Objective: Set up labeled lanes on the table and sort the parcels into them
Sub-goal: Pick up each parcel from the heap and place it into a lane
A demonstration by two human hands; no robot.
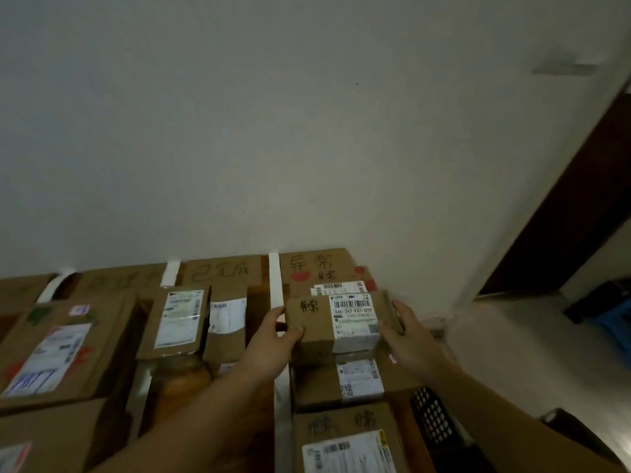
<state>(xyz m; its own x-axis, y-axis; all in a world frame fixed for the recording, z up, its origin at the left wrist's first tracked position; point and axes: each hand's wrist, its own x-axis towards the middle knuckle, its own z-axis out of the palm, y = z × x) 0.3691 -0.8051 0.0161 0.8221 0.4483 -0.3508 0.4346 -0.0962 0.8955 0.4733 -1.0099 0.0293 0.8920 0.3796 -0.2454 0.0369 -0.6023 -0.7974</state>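
Note:
A small cardboard parcel [316, 324] with a white barcode label and black handwriting sits in the rightmost lane, on top of other parcels. My left hand [276, 339] grips its left end, thumb on top. My right hand [408, 331] holds its right end, fingers curled round the corner. Cardboard lane signs with handwritten characters stand at the back: one at the right [317, 264], one in the middle [222, 273], one at the left [123, 281]. White tape strips [275, 281] divide the lanes.
Several labeled parcels fill the lanes: a large box [58, 349] at left, an upright parcel [176, 324] in the middle, two boxes [355, 380] below the held one. A black perforated object [432, 418] lies at the right. A bare wall rises behind; a dark doorway [563, 216] is to the right.

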